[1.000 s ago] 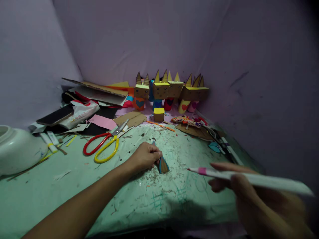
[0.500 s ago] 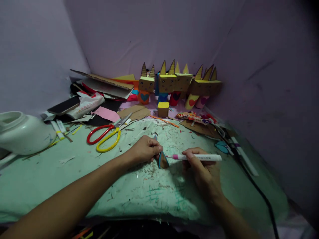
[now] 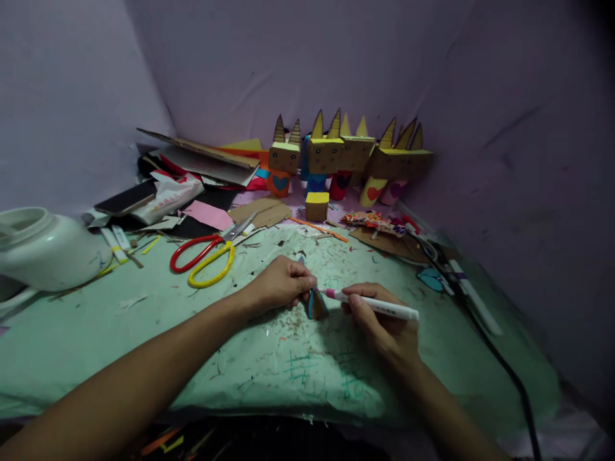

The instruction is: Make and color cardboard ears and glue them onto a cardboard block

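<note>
My left hand [image 3: 283, 282] pinches a small pointed cardboard piece [image 3: 318, 306] with blue edges, its fingers covering the middle part. From the right, my right hand [image 3: 384, 320] grips a white marker [image 3: 389, 308] with a pink collar. The marker's tip is at the piece, close to my left fingertips; whether it touches cannot be made out. Both hands are over the green table cover [image 3: 240, 358]. Red and yellow handled scissors [image 3: 211, 258] lie beyond my left forearm.
Several box-headed figures [image 3: 327, 157] stand at the back, with a small yellow-topped box [image 3: 317, 207] before them. A white jug [image 3: 48, 250] is at left, cardboard sheets [image 3: 211, 153] behind. Right are patterned fabric [image 3: 375, 222] and a black cable [image 3: 500, 365].
The marker's tip has moved up and left along the piece, nearer my left fingers, and its rear end has dropped. The whole view has shifted slightly.
</note>
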Tool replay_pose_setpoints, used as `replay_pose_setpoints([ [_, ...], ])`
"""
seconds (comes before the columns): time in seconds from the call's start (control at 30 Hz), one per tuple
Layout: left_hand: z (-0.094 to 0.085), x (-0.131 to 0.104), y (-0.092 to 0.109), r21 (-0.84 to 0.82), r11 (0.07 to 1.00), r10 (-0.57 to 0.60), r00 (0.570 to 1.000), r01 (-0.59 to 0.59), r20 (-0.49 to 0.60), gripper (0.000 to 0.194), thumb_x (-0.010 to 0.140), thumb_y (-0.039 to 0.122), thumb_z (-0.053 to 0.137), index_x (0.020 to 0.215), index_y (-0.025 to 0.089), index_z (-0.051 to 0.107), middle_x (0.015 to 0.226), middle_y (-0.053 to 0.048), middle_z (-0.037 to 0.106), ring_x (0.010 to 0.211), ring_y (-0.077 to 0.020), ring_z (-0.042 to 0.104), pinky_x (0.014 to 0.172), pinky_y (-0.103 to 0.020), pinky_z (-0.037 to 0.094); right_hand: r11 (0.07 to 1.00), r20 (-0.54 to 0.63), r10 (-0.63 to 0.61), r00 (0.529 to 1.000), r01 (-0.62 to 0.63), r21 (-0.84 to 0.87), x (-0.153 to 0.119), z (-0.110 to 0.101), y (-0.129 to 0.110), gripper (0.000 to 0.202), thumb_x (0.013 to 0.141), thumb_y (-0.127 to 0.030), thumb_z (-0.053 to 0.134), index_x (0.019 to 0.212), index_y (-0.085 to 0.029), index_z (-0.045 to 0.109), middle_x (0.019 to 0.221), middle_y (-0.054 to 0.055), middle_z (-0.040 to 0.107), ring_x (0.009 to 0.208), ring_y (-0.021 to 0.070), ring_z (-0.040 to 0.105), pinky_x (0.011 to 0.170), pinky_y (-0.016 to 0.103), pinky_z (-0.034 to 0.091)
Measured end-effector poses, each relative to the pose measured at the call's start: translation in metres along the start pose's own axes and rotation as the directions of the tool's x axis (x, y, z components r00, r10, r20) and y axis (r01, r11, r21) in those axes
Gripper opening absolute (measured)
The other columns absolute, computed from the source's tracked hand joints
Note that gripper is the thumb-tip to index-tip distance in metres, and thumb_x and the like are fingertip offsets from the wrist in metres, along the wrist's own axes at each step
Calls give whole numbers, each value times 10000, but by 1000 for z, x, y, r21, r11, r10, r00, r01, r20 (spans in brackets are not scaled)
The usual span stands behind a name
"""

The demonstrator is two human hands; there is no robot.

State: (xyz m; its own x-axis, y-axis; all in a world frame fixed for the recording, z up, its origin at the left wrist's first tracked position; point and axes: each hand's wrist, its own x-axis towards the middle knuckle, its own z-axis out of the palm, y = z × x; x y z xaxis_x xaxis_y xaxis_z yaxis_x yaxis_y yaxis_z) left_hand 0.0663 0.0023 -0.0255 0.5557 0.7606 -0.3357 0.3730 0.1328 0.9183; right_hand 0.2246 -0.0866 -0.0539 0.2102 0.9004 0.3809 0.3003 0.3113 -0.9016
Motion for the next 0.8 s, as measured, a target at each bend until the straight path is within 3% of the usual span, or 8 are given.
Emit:
replay_pose_setpoints([
  [0.27, -1, 2, -3, -7, 999, 43, 999, -43, 13, 258, 765, 168, 516, 512, 135, 547, 396, 52, 474, 335, -40, 372, 368, -179, 261, 995, 70, -15, 997, 22, -95, -1, -2, 0, 168, 803, -271, 549, 691, -179, 634, 489, -20, 529, 407, 96, 427, 371, 222, 317],
  [0.47, -1, 2, -3, 12, 999, 29, 1000, -29, 4, 266, 765, 153, 508, 500, 142, 530, 355, 63, 434, 321, -44, 361, 364, -180, 251, 993, 27, -79, 997, 81, -86, 0, -1, -2, 127, 801, -248, 559, 764, -188, 664, 627, 24, 638, 525, 138, 578, 447, 236, 424],
  [0.67, 0, 2, -3, -9, 999, 43, 999, -42, 17, 267, 764, 165, 513, 500, 133, 544, 408, 41, 498, 340, -43, 373, 370, -182, 260, 990, 91, -47, 995, 58, -131, -1, -3, -2, 170, 795, -254, 556, 673, -174, 644, 510, -6, 560, 411, 100, 457, 373, 219, 327],
  [0.8, 0, 1, -2, 4, 1000, 20, 1000, -20, -1, 266, 767, 162, 514, 504, 130, 542, 381, 54, 468, 324, -41, 362, 368, -179, 251, 989, 72, -57, 996, 66, -133, -1, -4, -3, 165, 801, -266, 553, 705, -181, 655, 571, 16, 600, 456, 118, 511, 390, 223, 359],
])
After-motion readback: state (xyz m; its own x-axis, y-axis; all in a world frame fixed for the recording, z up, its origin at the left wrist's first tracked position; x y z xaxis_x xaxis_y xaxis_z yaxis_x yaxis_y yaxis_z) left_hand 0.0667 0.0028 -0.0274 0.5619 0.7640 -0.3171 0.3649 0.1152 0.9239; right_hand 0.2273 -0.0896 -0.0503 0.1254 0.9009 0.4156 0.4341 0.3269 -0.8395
